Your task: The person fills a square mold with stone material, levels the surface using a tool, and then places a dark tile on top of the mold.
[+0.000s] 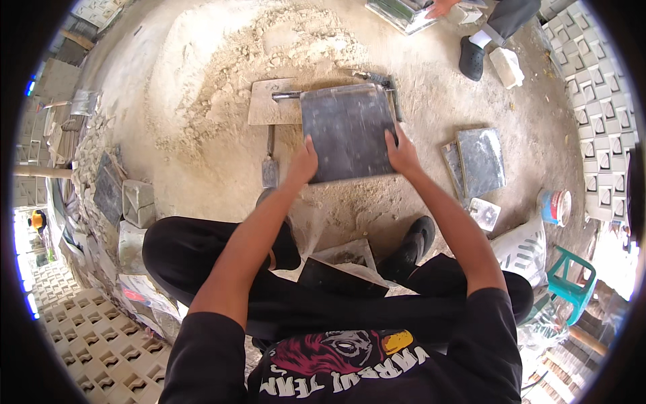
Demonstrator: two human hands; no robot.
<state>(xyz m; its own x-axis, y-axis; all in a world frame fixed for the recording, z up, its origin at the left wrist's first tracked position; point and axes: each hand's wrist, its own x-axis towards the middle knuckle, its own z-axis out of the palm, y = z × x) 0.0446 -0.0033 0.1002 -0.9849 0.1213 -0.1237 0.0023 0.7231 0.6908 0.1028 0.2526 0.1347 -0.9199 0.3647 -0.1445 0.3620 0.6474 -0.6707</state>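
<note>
A square dark grey panel (346,133), scuffed and dusty, is held out in front of me over the sandy floor. My left hand (307,161) grips its left near corner, and my right hand (402,155) is closed on its right edge. Partly hidden behind the panel are a flat pale board (264,108), a metal bar (285,95) and part of a dark metal frame (396,101). Left of the panel lies a small flat-bladed tool (270,172) with a thin handle. Between my feet rests another dark plate (342,277) near a grey slab.
Loose sand (269,54) spreads across the far floor. Dark slabs (480,159) lie to the right, near a bucket (554,206), a white sack (523,252) and a green plastic stool (570,283). At far right, another person's shoe (471,59) and hand show. Patterned blocks (94,337) line both sides.
</note>
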